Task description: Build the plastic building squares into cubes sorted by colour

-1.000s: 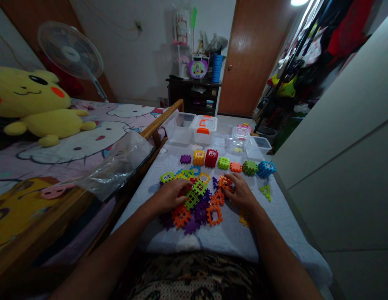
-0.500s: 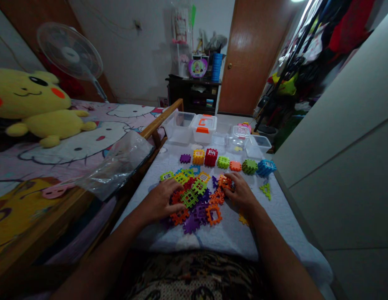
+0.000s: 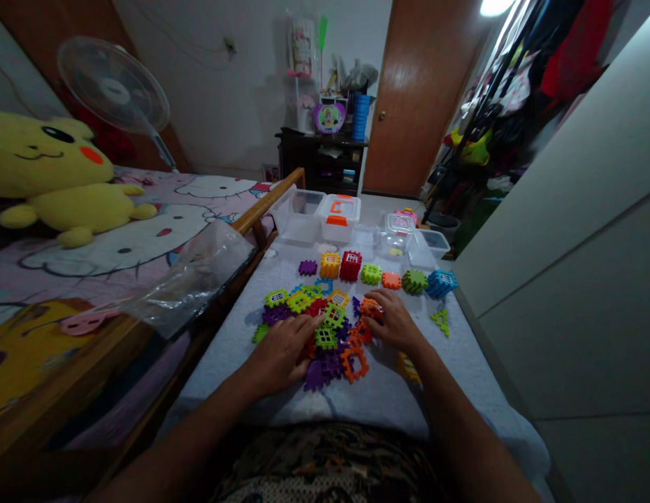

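Observation:
A heap of flat interlocking plastic tiles [image 3: 325,328] in green, purple, orange and red lies on the pale cloth-covered table [image 3: 356,398]. My left hand [image 3: 283,349] rests palm down on the heap's left side, fingers stretched over the tiles. My right hand [image 3: 391,321] lies on the heap's right side, fingertips curled on an orange tile [image 3: 370,307]. Behind the heap stands a row of assembled cubes: yellow [image 3: 330,264], red [image 3: 351,265], green [image 3: 414,281] and blue [image 3: 441,282].
Clear plastic boxes [image 3: 338,216] stand at the table's far end. A bed with a yellow plush toy [image 3: 52,175] and a crumpled plastic bag [image 3: 193,276] runs along the left. A white cabinet wall [image 3: 566,244] bounds the right. A green triangular piece [image 3: 441,321] lies apart.
My left hand has slid back toward me and to the left over the heap, uncovering purple and green tiles. The right hand has barely moved.

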Demonstrator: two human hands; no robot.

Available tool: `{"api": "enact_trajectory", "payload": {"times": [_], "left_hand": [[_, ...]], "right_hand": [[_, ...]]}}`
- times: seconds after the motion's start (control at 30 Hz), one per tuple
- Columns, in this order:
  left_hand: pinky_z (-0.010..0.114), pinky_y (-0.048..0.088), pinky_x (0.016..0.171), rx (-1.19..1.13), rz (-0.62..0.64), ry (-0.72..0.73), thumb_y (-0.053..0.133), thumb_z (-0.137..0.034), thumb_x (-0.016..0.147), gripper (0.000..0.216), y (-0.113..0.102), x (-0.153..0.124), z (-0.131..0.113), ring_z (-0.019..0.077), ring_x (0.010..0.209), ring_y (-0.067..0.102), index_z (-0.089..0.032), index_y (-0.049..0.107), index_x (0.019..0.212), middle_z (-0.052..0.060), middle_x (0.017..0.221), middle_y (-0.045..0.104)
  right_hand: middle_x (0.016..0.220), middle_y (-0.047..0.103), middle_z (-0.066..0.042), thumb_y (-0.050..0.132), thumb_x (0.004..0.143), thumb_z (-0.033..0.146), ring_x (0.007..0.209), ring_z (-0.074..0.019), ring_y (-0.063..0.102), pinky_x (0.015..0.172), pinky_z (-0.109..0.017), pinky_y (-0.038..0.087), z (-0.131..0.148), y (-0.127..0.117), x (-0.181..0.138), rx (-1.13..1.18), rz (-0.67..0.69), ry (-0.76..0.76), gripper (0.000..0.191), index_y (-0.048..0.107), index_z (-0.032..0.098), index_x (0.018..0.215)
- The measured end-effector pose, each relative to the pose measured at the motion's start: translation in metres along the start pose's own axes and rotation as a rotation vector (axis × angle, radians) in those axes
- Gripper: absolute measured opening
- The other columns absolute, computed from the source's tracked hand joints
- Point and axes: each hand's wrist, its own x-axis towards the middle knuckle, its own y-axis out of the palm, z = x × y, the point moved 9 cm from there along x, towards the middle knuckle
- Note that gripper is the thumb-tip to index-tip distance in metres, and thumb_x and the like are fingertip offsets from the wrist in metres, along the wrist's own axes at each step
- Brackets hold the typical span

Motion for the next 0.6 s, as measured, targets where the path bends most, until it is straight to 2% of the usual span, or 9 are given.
{"api": "enact_trajectory", "payload": {"times": [0.07, 0.17, 0.23, 0.3, 0.4, 0.43, 0.5, 0.6], "left_hand": [[0.045, 0.038, 0.106, -0.032, -0.036, 0.033, 0.056, -0.01, 0.072, 0.083, 0.0, 0.002, -0.003, 0.0263, 0.126, 0.049, -0.028, 0.025, 0.148, 0.009, 0.141, 0.05], [0.048, 0.036, 0.11, -0.08, -0.089, 0.058, 0.053, -0.008, 0.074, 0.083, 0.001, 0.005, -0.003, 0.0261, 0.13, 0.046, -0.028, 0.023, 0.148, 0.009, 0.143, 0.049], [0.05, 0.036, 0.111, -0.114, -0.104, 0.05, 0.052, -0.007, 0.075, 0.079, 0.002, 0.007, 0.002, 0.0262, 0.132, 0.045, -0.028, 0.026, 0.147, 0.009, 0.144, 0.049], [0.049, 0.037, 0.111, -0.152, -0.113, 0.04, 0.052, -0.009, 0.078, 0.07, 0.001, 0.009, 0.007, 0.0258, 0.132, 0.046, -0.028, 0.034, 0.144, 0.009, 0.143, 0.051], [0.047, 0.041, 0.108, -0.218, -0.139, 0.014, 0.051, -0.011, 0.082, 0.054, -0.007, 0.011, 0.015, 0.0244, 0.126, 0.053, -0.027, 0.047, 0.134, 0.008, 0.134, 0.058], [0.047, 0.042, 0.107, -0.243, -0.156, -0.007, 0.051, -0.011, 0.082, 0.05, -0.012, 0.011, 0.018, 0.0238, 0.123, 0.055, -0.026, 0.051, 0.13, 0.007, 0.131, 0.061], [0.045, 0.045, 0.104, -0.304, -0.198, -0.068, 0.051, -0.009, 0.081, 0.045, -0.022, 0.011, 0.024, 0.0227, 0.117, 0.059, -0.026, 0.056, 0.122, 0.006, 0.124, 0.064], [0.041, 0.05, 0.096, -0.453, -0.27, -0.161, 0.052, -0.012, 0.08, 0.034, -0.032, 0.013, 0.032, 0.0213, 0.104, 0.065, -0.024, 0.062, 0.11, 0.004, 0.111, 0.069]], "right_hand": [[0.118, 0.061, -0.011, 0.063, 0.082, 0.029, 0.111, -0.0265, 0.053, 0.1, -0.046, 0.041, 0.025, 0.006, 0.004, -0.008, 0.088, -0.085, 0.039, 0.059, 0.019, 0.12], [0.119, 0.061, -0.01, 0.069, 0.079, 0.038, 0.111, -0.0266, 0.051, 0.099, -0.045, 0.04, 0.065, 0.021, 0.004, -0.015, 0.215, -0.202, 0.053, 0.055, 0.021, 0.127], [0.122, 0.058, -0.011, 0.072, 0.075, 0.043, 0.112, -0.0277, 0.049, 0.099, -0.045, 0.04, 0.085, 0.031, 0.002, -0.028, 0.251, -0.247, 0.061, 0.054, 0.021, 0.129], [0.12, 0.058, -0.011, 0.072, 0.076, 0.037, 0.111, -0.0277, 0.049, 0.098, -0.044, 0.04, 0.095, 0.04, 0.002, -0.047, 0.26, -0.25, 0.056, 0.056, 0.02, 0.126], [0.107, 0.063, -0.008, 0.06, 0.083, 0.018, 0.103, -0.0233, 0.054, 0.093, -0.039, 0.042, 0.093, 0.048, 0.002, -0.029, 0.263, -0.21, 0.026, 0.064, 0.021, 0.108], [0.103, 0.064, -0.007, 0.056, 0.084, 0.014, 0.1, -0.0218, 0.056, 0.091, -0.037, 0.043, 0.089, 0.048, 0.004, 0.001, 0.253, -0.179, 0.023, 0.065, 0.021, 0.104], [0.098, 0.066, -0.006, 0.052, 0.086, 0.012, 0.094, -0.02, 0.059, 0.086, -0.034, 0.045, 0.075, 0.043, 0.007, 0.093, 0.207, -0.07, 0.027, 0.062, 0.021, 0.109], [0.093, 0.066, -0.003, 0.056, 0.085, 0.015, 0.084, -0.0186, 0.061, 0.077, -0.032, 0.048, 0.05, 0.037, 0.011, 0.225, 0.155, 0.136, 0.047, 0.047, 0.021, 0.131]]}}
